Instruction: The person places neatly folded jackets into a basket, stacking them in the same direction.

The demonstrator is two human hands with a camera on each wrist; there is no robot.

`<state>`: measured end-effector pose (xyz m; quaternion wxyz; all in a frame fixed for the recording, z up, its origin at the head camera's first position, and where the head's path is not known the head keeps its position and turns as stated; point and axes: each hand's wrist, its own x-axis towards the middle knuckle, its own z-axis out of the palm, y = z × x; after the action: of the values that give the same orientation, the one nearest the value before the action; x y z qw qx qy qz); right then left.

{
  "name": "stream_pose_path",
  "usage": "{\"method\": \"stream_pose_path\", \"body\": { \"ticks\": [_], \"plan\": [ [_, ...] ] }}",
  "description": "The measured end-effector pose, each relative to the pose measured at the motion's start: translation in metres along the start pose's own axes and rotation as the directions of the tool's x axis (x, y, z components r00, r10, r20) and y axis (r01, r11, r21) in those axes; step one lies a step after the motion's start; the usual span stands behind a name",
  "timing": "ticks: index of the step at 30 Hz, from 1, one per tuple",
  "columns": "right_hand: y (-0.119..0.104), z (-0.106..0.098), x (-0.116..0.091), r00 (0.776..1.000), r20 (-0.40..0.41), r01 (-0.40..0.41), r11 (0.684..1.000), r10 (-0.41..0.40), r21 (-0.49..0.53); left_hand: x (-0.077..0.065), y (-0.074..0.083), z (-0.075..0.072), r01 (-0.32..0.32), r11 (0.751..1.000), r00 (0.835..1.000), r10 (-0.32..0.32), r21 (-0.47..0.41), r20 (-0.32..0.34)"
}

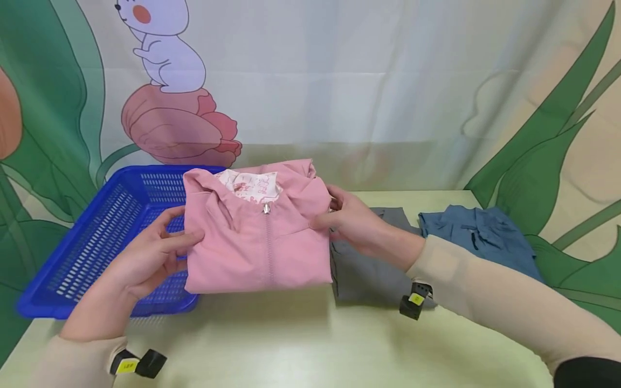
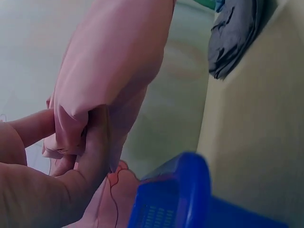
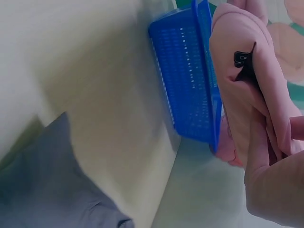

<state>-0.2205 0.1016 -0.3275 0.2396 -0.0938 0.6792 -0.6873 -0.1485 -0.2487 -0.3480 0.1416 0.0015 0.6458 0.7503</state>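
A folded pink zip-up jacket (image 1: 301,248) is held up between both hands, its zipper running down the front and a white, pink-printed lining showing at the neck. My left hand (image 1: 150,250) pinches its left edge, thumb in front and fingers behind. On the other side my right hand (image 1: 356,223) grips the right edge the same way. In the left wrist view the thumb and fingers press into a fold of the jacket (image 2: 118,52). The right wrist view shows the jacket's underside (image 3: 237,90) with a small black tag in a gap.
Behind the left hand stands a blue plastic basket (image 1: 92,237) with mesh walls. A folded grey garment (image 1: 364,280) lies on the pale table (image 1: 252,339), partly hidden by the right arm. Farther right lies a folded blue garment (image 1: 495,231). A printed curtain (image 1: 310,81) hangs behind the table.
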Motion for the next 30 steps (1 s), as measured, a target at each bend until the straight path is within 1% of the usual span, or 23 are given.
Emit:
{"method": "stream_pose_path", "body": {
  "ticks": [4, 8, 13, 15, 17, 23, 30],
  "plan": [
    [-0.010, 0.015, 0.004, 1.000, 0.016, 0.023, 1.000, -0.023, 0.006, -0.004, 0.005, -0.017, -0.036, 0.999, 0.999, 0.037, -0.017, 0.017],
    [-0.013, 0.030, 0.010, 0.999, 0.022, 0.028, 0.999, -0.028, 0.020, -0.006, 0.010, -0.035, -0.070, 0.998, 0.997, 0.070, 0.004, 0.035],
    [-0.010, 0.047, 0.020, 0.999, 0.024, 0.024, 0.998, -0.026, 0.054, -0.009, 0.016, -0.057, -0.079, 0.996, 0.995, 0.076, 0.051, 0.068],
    [-0.009, 0.054, 0.025, 0.999, 0.027, 0.027, 0.998, -0.029, 0.057, -0.010, 0.017, -0.067, -0.079, 0.994, 0.995, 0.074, 0.071, 0.069],
    [-0.007, 0.060, 0.030, 0.999, 0.029, 0.034, 0.998, -0.036, 0.054, -0.010, 0.017, -0.076, -0.077, 0.994, 0.995, 0.072, 0.080, 0.063],
    [-0.003, 0.076, 0.048, 0.997, 0.047, 0.054, 0.996, -0.057, 0.068, -0.009, 0.019, -0.100, -0.068, 0.995, 0.997, 0.065, 0.068, 0.042],
    [0.003, 0.095, 0.077, 0.996, 0.058, 0.060, 0.994, -0.066, 0.094, -0.003, 0.018, -0.124, -0.052, 0.997, 0.998, 0.055, 0.064, -0.040]
  ]
}}
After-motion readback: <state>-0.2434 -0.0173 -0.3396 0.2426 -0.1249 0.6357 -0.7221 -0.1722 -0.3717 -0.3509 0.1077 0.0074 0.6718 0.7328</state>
